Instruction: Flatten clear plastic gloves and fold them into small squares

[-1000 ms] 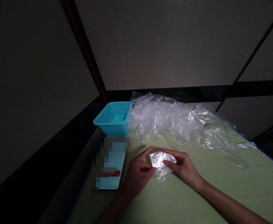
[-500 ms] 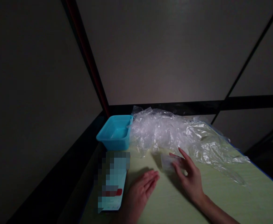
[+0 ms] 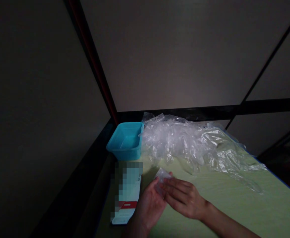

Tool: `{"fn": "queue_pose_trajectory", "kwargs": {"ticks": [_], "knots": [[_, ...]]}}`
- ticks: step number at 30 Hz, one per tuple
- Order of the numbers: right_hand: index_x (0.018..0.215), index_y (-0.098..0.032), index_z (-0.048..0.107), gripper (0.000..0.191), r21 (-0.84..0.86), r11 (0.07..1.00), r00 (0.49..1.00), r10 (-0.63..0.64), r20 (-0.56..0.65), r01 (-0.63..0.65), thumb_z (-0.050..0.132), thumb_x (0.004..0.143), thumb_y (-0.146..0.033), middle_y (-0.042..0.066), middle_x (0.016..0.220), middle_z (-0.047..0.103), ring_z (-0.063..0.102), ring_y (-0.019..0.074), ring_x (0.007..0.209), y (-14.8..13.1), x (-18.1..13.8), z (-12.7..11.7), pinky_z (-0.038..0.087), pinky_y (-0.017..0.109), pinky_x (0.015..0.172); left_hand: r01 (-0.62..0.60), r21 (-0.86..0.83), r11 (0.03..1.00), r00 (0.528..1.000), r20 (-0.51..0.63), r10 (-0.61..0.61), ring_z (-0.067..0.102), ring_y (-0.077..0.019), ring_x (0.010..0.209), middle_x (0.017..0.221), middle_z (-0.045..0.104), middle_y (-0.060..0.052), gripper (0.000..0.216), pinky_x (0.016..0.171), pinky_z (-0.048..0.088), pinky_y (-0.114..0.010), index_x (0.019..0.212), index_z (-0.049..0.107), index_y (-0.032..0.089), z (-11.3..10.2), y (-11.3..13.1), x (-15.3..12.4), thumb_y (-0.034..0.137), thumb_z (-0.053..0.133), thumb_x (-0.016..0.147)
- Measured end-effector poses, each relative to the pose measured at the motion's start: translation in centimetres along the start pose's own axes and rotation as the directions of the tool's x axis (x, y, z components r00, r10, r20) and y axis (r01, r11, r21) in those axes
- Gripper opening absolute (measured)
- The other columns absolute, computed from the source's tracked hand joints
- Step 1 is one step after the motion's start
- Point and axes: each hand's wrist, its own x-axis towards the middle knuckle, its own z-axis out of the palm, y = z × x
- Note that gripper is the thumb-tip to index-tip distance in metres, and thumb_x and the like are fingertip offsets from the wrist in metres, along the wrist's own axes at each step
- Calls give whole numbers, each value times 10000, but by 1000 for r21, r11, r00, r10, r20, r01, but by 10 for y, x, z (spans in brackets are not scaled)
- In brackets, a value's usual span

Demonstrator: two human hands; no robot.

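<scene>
A small clear plastic bag (image 3: pixel 163 173) shows between my two hands, its upper corner poking out above the fingers. My left hand (image 3: pixel 152 203) is turned palm inward and bears on the bag from the left, its thumb at the bag's edge. From the right, my right hand (image 3: pixel 181 196) lies over the bag with its fingers pressed together and against the left palm. The lower part of the bag is hidden by the fingers. A phone (image 3: pixel 128 195) with a lit, partly blurred screen lies just left of my left hand.
At the back left stands a blue plastic basin (image 3: pixel 128 153). A large heap of crumpled clear plastic bags (image 3: pixel 182 138) lies right of it, against the wall. The light green tabletop (image 3: pixel 234 205) has a blue right edge.
My right hand has moved left with the plastic bag and now meets my left hand, which has turned its palm inward. The view has shifted slightly.
</scene>
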Motion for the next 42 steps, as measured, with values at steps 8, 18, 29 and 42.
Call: {"fn": "queue_pose_trajectory", "kwargs": {"ticks": [8,18,29,42], "knots": [[1199,-210,408,412,473,607,734,665,140,-639,561,835,-329,129,1250,527,491,219,1156,-1,5,-10,428,399,945,-32,90,995,999,-17,34,633,-169,751,834,670,-97,314,742,455,-268,916,646,72,5,12,-5,147,341,915],[998,-196,431,530,709,-326,228,793,565,-626,728,605,-392,-44,560,614,491,98,426,11,13,-1,361,208,419,-81,401,913,997,46,68,627,-219,722,889,674,-138,212,642,463,-328,958,644,68,5,-2,-8,136,510,809],[829,-205,463,455,766,-256,190,878,440,-589,752,554,-424,-33,532,617,501,113,431,18,21,-8,356,224,450,-129,422,897,986,-45,163,650,-219,763,848,692,-102,72,703,490,-362,790,595,119,5,-6,-7,60,566,759],[694,-170,588,272,748,-266,379,731,567,-608,751,611,-371,-35,603,570,497,90,551,15,15,-20,357,215,538,-108,404,908,984,-84,155,661,-242,770,855,680,-99,116,800,473,-457,746,544,140,3,3,-7,83,638,709]]}}
